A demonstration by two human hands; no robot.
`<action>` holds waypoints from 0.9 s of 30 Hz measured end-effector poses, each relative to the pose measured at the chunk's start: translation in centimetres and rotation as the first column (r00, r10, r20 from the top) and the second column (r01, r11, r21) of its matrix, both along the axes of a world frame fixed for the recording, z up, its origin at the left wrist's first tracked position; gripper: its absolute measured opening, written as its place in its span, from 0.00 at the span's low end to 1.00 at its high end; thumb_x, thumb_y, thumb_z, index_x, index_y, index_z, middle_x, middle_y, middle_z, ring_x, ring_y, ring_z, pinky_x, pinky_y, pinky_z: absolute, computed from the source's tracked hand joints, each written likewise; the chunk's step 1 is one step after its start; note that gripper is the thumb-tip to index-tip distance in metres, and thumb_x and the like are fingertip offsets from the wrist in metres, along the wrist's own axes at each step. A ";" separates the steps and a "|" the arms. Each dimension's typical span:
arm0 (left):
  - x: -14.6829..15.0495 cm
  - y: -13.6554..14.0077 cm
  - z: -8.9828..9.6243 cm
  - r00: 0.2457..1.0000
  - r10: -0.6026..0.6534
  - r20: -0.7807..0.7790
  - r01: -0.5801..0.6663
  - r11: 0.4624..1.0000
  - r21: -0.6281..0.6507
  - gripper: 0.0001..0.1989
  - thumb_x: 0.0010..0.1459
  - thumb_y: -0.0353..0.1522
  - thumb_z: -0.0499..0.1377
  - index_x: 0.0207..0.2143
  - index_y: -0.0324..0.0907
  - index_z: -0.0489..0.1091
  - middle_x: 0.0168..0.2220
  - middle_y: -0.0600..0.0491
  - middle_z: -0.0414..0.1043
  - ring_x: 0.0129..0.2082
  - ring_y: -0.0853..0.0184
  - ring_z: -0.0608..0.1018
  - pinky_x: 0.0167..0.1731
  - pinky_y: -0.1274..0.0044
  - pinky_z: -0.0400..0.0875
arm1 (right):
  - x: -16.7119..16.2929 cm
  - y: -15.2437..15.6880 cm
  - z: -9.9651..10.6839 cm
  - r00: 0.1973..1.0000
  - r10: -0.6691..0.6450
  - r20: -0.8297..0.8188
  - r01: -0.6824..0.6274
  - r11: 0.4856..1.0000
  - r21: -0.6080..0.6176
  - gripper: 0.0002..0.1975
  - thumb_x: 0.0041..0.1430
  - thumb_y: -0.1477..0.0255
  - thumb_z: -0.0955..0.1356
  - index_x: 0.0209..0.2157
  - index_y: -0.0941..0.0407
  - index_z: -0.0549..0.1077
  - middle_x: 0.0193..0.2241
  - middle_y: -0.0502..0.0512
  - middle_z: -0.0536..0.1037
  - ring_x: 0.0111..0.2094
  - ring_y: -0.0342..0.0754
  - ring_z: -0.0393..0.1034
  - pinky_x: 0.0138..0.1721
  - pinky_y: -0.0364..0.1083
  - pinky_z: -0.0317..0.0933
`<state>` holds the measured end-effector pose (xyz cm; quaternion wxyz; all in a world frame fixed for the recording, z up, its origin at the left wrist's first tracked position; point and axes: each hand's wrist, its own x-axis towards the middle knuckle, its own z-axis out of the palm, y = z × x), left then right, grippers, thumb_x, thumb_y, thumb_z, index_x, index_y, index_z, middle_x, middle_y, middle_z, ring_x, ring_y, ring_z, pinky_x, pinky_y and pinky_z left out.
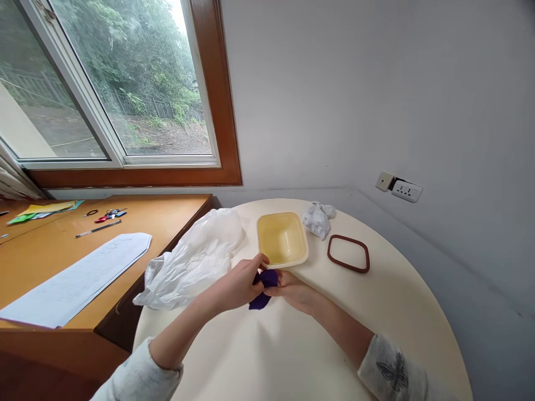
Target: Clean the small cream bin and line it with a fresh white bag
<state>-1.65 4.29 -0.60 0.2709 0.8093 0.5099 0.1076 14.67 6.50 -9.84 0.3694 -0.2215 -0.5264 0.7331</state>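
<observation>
Both my hands hold a small dark purple piece (261,301), which looks like paper or cloth, above the near part of the round table (317,351). My left hand (242,281) pinches it from the left, and my right hand (290,287) grips it from the right. Part of the piece is hidden behind my fingers. Just beyond them is a yellow plastic container (282,239) with a pale rim, open at the top; nothing shows inside it. My left fingers overlap its near rim, though whether they touch it I cannot tell.
A crumpled white plastic bag (196,256) lies left of the container. At the right are a small bunched bag (317,219) and a brown rounded frame (348,269). A wooden desk (167,209) with papers (83,278) and a pen (98,229) adjoins on the left.
</observation>
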 end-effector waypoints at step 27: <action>-0.1 -1.2 -2.8 0.996 -0.024 0.088 -0.002 0.959 0.283 0.08 0.60 0.35 0.47 0.40 0.45 0.61 0.32 0.53 0.71 0.29 0.68 0.74 0.28 0.77 0.66 | 5.4 2.1 10.3 0.389 -0.895 0.220 0.185 0.309 0.933 0.12 0.54 0.74 0.63 0.42 0.53 0.66 0.38 0.54 0.73 0.38 0.47 0.69 0.36 0.46 0.65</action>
